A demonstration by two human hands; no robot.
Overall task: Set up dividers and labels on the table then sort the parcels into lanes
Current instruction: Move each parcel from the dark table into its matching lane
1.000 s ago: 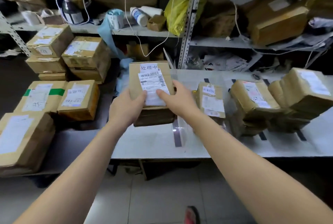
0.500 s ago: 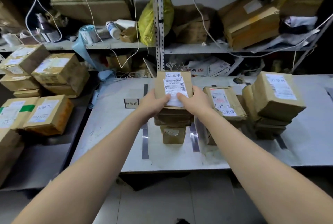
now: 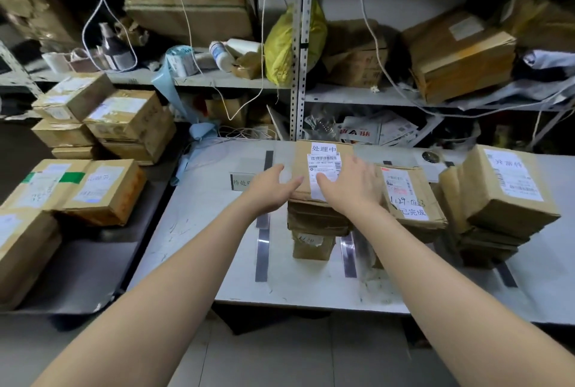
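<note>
Cardboard top parcel [image 3: 301,165]: lay flat on the middle stack [image 3: 314,221] on the table [image 3: 199,231], white label face up.
Left hand [image 3: 270,189]: fingers straight and loose, grasping nothing; tips at the parcel's near left edge, touching or just clear of it, which could not be told.
Right hand [image 3: 351,187]: fingers spread and relaxed, blurred, over the near right corner and part of the label; it clasped nothing, and whether the palm pressed down was unclear.
Lane: marked by the left tape strip [image 3: 262,249] and the right tape strip [image 3: 348,253]; the stack stood between them, nearer the right one.
Lane card [image 3: 241,182]: stood on the table just left of the stack, partly hidden by the left hand.
Base: the bottom box [image 3: 312,245] was narrower than the parcels above it, so the pile was probably top-heavy.
Step, as judged: letting the parcel settle on its pile.
Doing it well: both hands were best drawn off together, straight up and back, with no sideways drag; flat palms could first square the parcel's edges to the one beneath and keep the label readable.
Risk: the neighbouring parcel [image 3: 407,197] sat just beside the right hand; a knock there might push either pile across the strip.
Left to sort: brown boxes [image 3: 102,193] lay on the dark surface left of the table.
</note>
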